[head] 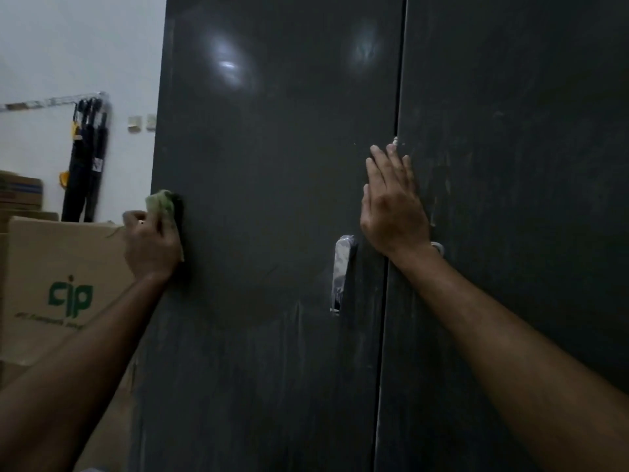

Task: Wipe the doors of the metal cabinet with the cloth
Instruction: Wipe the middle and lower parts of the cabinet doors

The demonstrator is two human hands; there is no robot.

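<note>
The dark metal cabinet [272,165] is seen close up, its two doors closed and split by a thin vertical seam. A green cloth [162,203] is gripped by the left hand [153,245], the fingers curled round it, and it is pressed against the left edge of the left door [265,352], well above the floor and roughly level with the other hand. The cloth is blurred, so its folds cannot be made out. The right hand [391,212] is laid flat across the seam, fingers straight and close together, pointing upward, with the palm on the metal and nothing held. Just below and left of that wrist, a shiny chrome handle [341,272] is fixed to the left door; a second bit of chrome is glimpsed behind the wrist on the right door [510,233], mostly hidden. Pale streaks and smears are spotted on both doors, heaviest below the handle and beside the right hand. To the left of the cabinet, a cardboard box [58,284] printed with green letters "cip" is stacked among other boxes, and dark folded umbrellas [85,165] are hung against the white wall [68,46].
</note>
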